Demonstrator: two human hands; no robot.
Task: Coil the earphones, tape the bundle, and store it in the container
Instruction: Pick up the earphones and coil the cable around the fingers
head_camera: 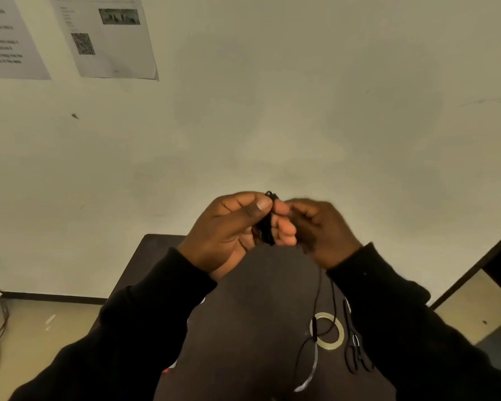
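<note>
Head view: the left hand (229, 227) is pinching the coil (268, 227) of black earphone cord between thumb and fingers, holding it up in front of the wall, above the dark table (243, 328). The right hand (324, 227) is blurred; its fingers are curled near the coil and seem to be gripping the cord, but I cannot tell this for sure. The loose cord (318, 299) is hanging down from the hands to the table and is lying across the tape roll (329, 331).

I think the risk is here: if the hands are pulling the cord up, it may drag or catch the roll, and if the thumb is loosening, the coil may spring open.

Scissors (355, 342) are lying just beside the roll, partly under the right sleeve. No container is showing. Papers (107, 36) are hanging on the wall.
</note>
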